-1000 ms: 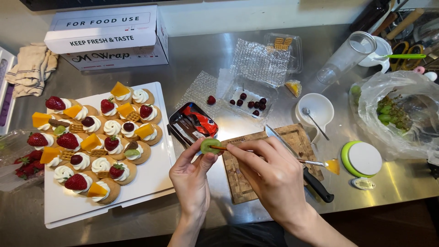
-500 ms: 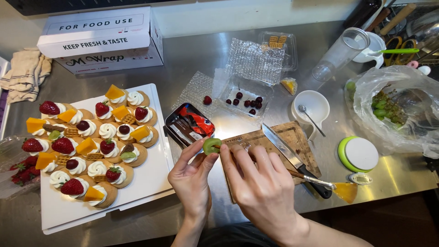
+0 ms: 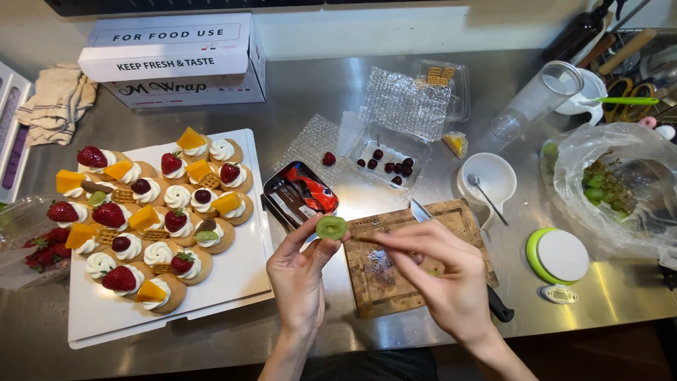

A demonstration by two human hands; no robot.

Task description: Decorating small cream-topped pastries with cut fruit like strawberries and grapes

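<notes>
The left hand [image 3: 300, 271] pinches a green kiwi slice [image 3: 331, 227] at its fingertips, cut face up, above the surface between tin [image 3: 300, 194] and board [image 3: 416, 257]. The right hand [image 3: 441, 275], just right of it, has its grip narrowed toward the slice's edge; what it holds I cannot tell. Left lies a tray [image 3: 243, 275] of topped biscuits; behind, a clear tub [image 3: 388, 152] of dark berries.

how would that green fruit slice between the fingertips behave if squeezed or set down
The green fruit slice looks thin and moist, so probably soft, slippery and easily crushed. The left hand pinches it by the edges, suggesting it is light. Laid flat, its round disc shape should not roll.
</notes>
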